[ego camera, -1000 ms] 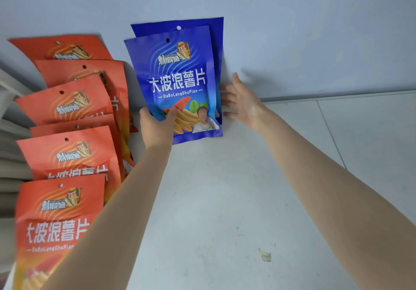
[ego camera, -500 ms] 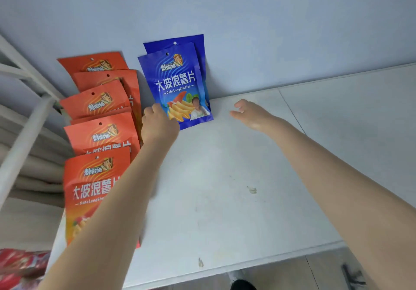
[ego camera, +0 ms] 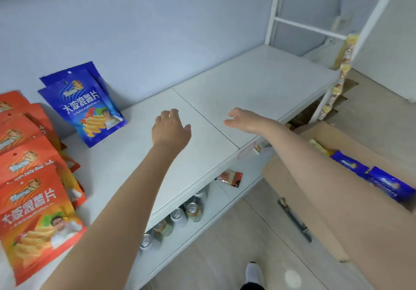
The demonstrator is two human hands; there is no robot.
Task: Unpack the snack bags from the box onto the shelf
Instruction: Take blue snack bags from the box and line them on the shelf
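Note:
Two blue snack bags lean upright against the wall at the back of the white shelf. A row of several orange snack bags stands along the shelf's left side. My left hand hovers over the middle of the shelf, fingers loosely spread and holding nothing, well to the right of the blue bags. My right hand floats above the shelf near its front edge, also empty. The cardboard box sits at the right behind my right arm, with more blue bags showing inside it.
Drink cans stand on a lower shelf under the front edge, with a small red packet beside them. White frame posts rise at the far right. A strip of yellow snack packets hangs from the post. Wooden floor lies below.
My left hand has let go of the front blue bag and drawn back to the right. My right hand has also pulled away. The view has swung right and down, bringing the box into sight.

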